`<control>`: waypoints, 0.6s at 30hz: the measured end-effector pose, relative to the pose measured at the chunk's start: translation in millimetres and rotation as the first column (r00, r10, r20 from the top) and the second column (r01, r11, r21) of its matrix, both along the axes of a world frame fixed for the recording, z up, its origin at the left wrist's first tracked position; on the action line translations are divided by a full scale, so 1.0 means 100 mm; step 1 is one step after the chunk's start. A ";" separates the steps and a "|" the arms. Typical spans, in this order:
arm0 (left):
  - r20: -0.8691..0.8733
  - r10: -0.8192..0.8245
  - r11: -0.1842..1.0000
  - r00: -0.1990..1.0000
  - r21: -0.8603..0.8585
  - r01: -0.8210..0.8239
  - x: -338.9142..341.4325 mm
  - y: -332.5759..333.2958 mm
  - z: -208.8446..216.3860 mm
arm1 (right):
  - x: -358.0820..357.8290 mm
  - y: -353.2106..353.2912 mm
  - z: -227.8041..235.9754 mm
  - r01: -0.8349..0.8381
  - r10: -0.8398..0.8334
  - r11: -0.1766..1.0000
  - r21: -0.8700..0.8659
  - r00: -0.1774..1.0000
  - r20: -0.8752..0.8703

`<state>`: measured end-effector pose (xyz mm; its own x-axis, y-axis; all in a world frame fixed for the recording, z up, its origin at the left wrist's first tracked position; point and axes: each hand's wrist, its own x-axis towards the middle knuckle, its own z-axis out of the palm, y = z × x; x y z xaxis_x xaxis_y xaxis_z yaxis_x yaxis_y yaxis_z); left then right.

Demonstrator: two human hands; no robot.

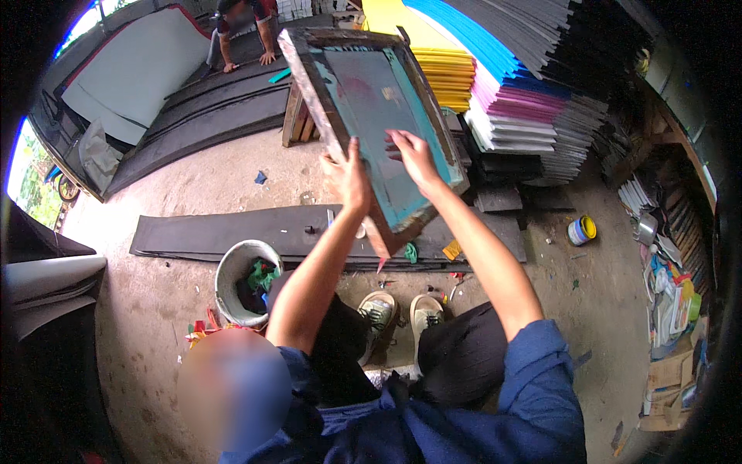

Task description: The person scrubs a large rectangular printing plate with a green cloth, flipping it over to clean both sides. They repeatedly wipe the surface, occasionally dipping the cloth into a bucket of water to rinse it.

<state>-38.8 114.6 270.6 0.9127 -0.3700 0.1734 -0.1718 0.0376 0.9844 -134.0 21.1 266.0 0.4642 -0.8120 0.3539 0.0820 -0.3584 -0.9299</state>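
Observation:
A wooden-framed printing screen (371, 108) with blue-green mesh is held up tilted in front of me. My left hand (349, 182) is closed round its left wooden side, with the thumb showing along the edge. Over the mesh is my right hand (415, 161), its fingers partly bent and apart, holding nothing I can see. Whether those fingertips touch the mesh I cannot tell. Behind the lower end of the screen lie long dark flat sheets (209, 233) on the floor.
A pale bucket (224, 290) with green and dark rags stands left of my feet. Stacked yellow sheets (444, 69) and white sheets (510, 131) rise at the back right. A yellow-and-blue can (581, 230) is on the floor at right. Another person's hands (267, 58) rest on dark sheets far off.

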 end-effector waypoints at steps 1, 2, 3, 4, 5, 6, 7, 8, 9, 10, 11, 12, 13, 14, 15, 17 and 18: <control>-0.005 -0.017 1.000 1.000 -0.009 0.017 0.02 -0.01 -0.04 | 0.23 0.15 0.16 -0.100 0.081 0.985 0.144 0.988 0.129; -0.025 -0.023 0.995 0.999 -0.099 0.020 0.02 -0.08 -0.05 | 0.38 0.19 0.27 -0.133 0.107 0.980 0.151 0.981 0.163; -0.043 -0.031 0.982 0.999 -0.188 0.023 0.04 -0.15 -0.04 | 0.49 0.24 0.38 -0.166 0.134 0.974 0.157 0.971 0.197; -0.083 -0.060 0.982 0.995 -0.184 0.044 0.15 -0.13 -0.08 | 0.60 0.39 0.45 -0.164 0.112 0.949 0.268 0.973 0.199; -0.073 -0.051 0.988 0.996 -0.151 0.040 0.07 -0.11 -0.02 | 0.59 0.38 0.48 -0.141 0.097 0.956 0.259 0.979 0.178; -0.056 -0.025 0.995 0.998 -0.103 0.019 -0.02 -0.10 0.05 | 0.57 0.35 0.51 -0.119 0.081 0.961 0.249 0.984 0.158; -0.054 -0.012 0.999 0.998 -0.052 0.009 -0.20 -0.05 0.17 | 0.49 0.32 0.49 -0.080 0.051 0.967 0.243 0.991 0.124; -0.079 -0.060 0.998 0.995 -0.025 0.058 -0.22 0.05 0.31 | 0.49 0.40 0.58 -0.022 -0.003 0.978 0.205 0.992 0.122; -0.011 -0.034 0.998 0.999 -0.047 0.033 -0.23 0.06 0.33 | 0.47 0.50 0.65 -0.043 -0.003 0.978 0.205 0.976 0.218; 0.031 -0.078 0.996 0.996 -0.045 0.079 -0.34 0.06 0.41 | 0.41 0.48 0.70 -0.008 -0.043 0.983 0.186 0.962 0.271; 0.083 -0.107 0.993 0.991 -0.031 0.110 -0.39 0.07 0.45 | 0.39 0.53 0.79 0.010 -0.070 0.984 0.177 0.940 0.335; 0.149 -0.154 0.976 0.977 -0.129 0.174 -0.46 0.06 0.45 | 0.27 0.60 0.86 -0.006 -0.063 0.983 0.186 0.928 0.367; 0.232 -0.184 0.948 0.955 -0.215 0.235 -0.49 0.08 0.45 | 0.18 0.67 0.98 -0.032 -0.052 0.976 0.216 0.927 0.371; 0.343 -0.160 0.945 0.926 -0.218 0.244 -0.63 0.11 0.50 | 0.04 0.73 1.08 -0.007 -0.075 0.979 0.203 0.915 0.396; 0.321 -0.259 0.917 0.911 -0.216 0.337 -0.72 0.12 0.51 | -0.07 0.78 1.14 0.018 -0.098 0.981 0.191 0.902 0.421; 0.384 -0.254 0.898 0.887 -0.248 0.365 -0.82 0.14 0.50 | -0.17 0.84 1.19 0.163 -0.175 0.985 0.064 0.911 0.373; 0.423 -0.244 0.893 0.873 -0.254 0.373 -0.84 0.14 0.50 | -0.19 0.84 1.22 0.192 -0.182 0.981 0.009 0.913 0.365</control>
